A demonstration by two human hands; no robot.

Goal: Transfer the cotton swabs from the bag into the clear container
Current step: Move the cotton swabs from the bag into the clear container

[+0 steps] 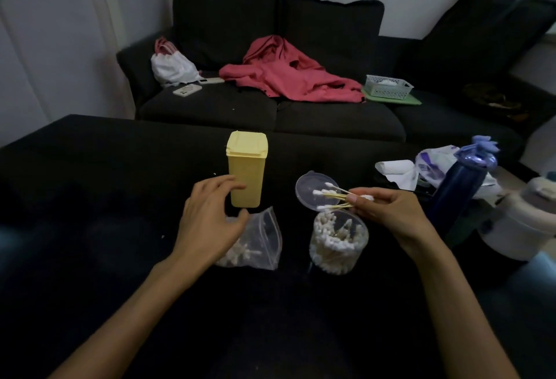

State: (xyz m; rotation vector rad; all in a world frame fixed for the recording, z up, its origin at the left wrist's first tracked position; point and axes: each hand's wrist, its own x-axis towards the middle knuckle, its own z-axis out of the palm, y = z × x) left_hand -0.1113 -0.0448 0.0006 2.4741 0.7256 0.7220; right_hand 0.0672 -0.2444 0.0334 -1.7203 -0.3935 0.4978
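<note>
A clear zip bag (264,240) with some cotton swabs inside lies on the black table (90,198). My left hand (210,222) hovers over its left part, fingers loosely curved and holding nothing. To the right stands the clear round container (338,243), nearly full of swabs, its hinged lid (313,190) tipped open behind it. My right hand (388,210) pinches a small bundle of cotton swabs (334,196) just above the container's mouth, their tips pointing left.
A closed yellow plastic box (247,169) stands upright behind the bag. A dark blue bottle (460,189), crumpled bags (433,165) and a white jar (520,222) crowd the table's right side. A dark sofa with a red garment (288,74) lies beyond.
</note>
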